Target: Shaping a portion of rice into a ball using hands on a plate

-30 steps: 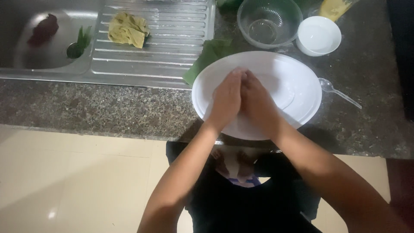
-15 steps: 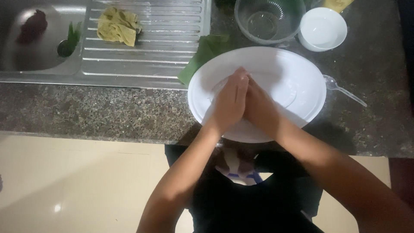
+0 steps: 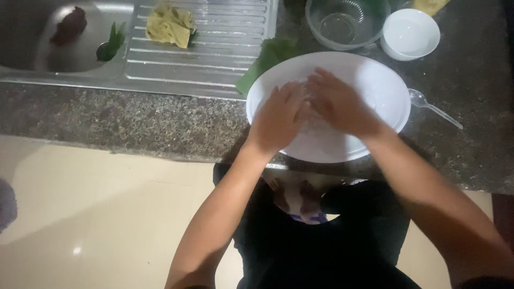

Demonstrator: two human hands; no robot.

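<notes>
Nearest the camera, the person's feet stand on a pale tiled floor (image 3: 96, 214), below the dark clothing. Both forearms reach forward over the near edge of the speckled stone tabletop (image 3: 134, 120).

The left hand (image 3: 279, 115) lies palm down with its fingers loosely spread, inside the near left part of a large white bowl (image 3: 375, 85). The right hand (image 3: 340, 104) is also palm down and flat, fingers slightly apart, over the middle of the bowl. The two hands sit side by side, fingertips close or touching; neither grips anything that shows. Whether something lies under the palms cannot be told.

The white bowl rests on the tabletop, its near rim close to the edge. A clear plastic spoon (image 3: 433, 108) lies just right of it. A green leaf (image 3: 266, 61) pokes out from under the bowl's far left rim, onto the steel draining board (image 3: 214, 48).

Farther back stand a clear glass bowl (image 3: 345, 24) and, to its right, a small white bowl (image 3: 409, 33). On the draining board lies a crumpled yellow cloth (image 3: 170, 25). At the far left the sink basin (image 3: 53, 56) holds a dark lump (image 3: 68, 25) and a bit of green.
</notes>
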